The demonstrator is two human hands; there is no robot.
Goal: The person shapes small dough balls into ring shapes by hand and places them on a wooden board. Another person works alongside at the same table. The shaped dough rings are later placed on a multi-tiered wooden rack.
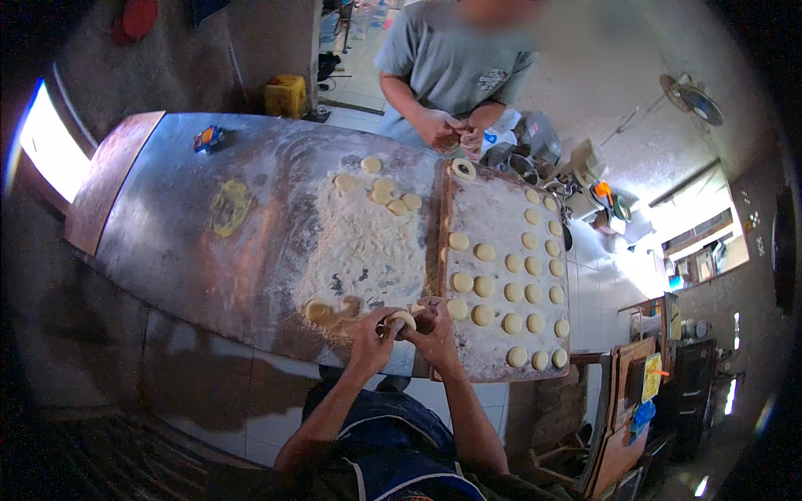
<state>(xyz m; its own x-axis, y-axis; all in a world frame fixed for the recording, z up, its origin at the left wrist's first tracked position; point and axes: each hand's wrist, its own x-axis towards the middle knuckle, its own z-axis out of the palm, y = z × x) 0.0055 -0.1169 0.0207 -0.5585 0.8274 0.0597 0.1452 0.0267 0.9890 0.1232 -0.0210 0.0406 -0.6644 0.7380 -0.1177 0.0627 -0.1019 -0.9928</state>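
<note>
A pale, curved piece of dough [403,319] is held between my two hands at the table's near edge. My left hand [373,338] closes on its left side, and my right hand [436,336] grips from the right, its fingers partly hidden. A dough round [317,311] lies in flour just left of my hands. Farther back, several more dough rounds [382,197] rest beyond a patch of loose flour [359,259]. To the right, a floured board [493,230] carries rows of dough rounds, with a dough ring [463,169] at its far left corner.
Across the table [180,200], a person [455,67] in a grey shirt handles a piece of dough. A small orange-and-blue packet [208,139] and a yellowish smear lie on the table's left half. A yellow container [286,96] stands behind. Wooden boards [626,401] lean at right.
</note>
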